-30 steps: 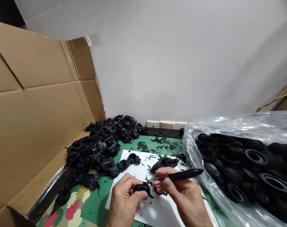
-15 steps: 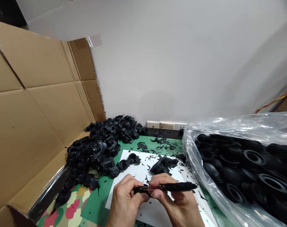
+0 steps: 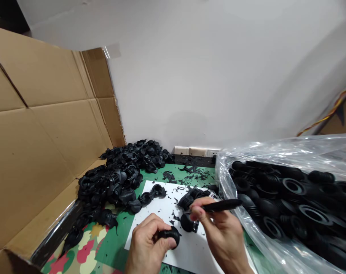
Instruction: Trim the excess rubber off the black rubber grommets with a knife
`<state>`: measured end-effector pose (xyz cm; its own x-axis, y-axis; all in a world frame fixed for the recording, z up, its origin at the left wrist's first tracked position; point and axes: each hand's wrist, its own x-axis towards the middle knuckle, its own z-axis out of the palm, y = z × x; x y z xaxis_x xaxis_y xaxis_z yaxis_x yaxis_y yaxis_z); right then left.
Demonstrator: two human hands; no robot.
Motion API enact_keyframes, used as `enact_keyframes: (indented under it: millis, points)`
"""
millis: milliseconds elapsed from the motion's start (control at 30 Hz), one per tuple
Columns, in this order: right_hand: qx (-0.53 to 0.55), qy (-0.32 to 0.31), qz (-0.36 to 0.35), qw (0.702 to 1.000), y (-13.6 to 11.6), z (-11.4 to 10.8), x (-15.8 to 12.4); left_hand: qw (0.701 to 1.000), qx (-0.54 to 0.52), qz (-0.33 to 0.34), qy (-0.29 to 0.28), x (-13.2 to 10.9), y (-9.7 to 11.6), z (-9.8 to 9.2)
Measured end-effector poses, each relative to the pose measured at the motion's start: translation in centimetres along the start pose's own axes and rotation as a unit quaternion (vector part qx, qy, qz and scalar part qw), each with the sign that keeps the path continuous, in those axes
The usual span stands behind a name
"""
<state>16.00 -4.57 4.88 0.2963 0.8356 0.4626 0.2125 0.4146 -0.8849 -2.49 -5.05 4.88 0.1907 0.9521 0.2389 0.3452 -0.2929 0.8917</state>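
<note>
- Left hand (image 3: 150, 243) closes its fingers and thumb around a black ribbed rubber part (image 3: 168, 234), held low over the white sheet (image 3: 158, 203).
- Right hand (image 3: 218, 232) grips a black-handled tool (image 3: 220, 206) like a pen, the handle pointing off to its right, towards the clear plastic bag (image 3: 247, 152).
- Half a second ago the two hands were pressed together, with the tool's tip laid against the part. Now they are apart: the right hand has lifted up and away, and the left has dropped the part nearer the person.
- A second black piece (image 3: 188, 222) now shows just below the right hand's fingertips, between the two hands. Whether it is pinched there or lying on the sheet cannot be told.
- Judging by the gap between the hands, the pass of the tool over this part looks finished.
- Beyond the left hand, a heap of black rubber parts (image 3: 115, 179) lies against the cardboard box (image 3: 32, 133). Black trimmings (image 3: 195, 175) dot the green surface (image 3: 115, 243) ahead of both hands.
- To the right of the right hand, the bag bulges with more black ribbed parts (image 3: 292, 198).
- No brand, label or writing can be read on the tool, box, bag or wall sockets (image 3: 192, 151).
</note>
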Motion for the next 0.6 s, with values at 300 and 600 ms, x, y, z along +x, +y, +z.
enact_keyframes:
  millis: [300,600]
  points:
    - [0.132,-0.091,0.145,0.976,-1.5,1.1,-0.9,0.998,-0.023,-0.034,0.053,0.2,0.8,0.0]
    - [0.048,-0.164,0.11,0.979,0.1,2.8,-2.2,0.931,-0.269,-0.24,0.056,1.3,0.6,1.0]
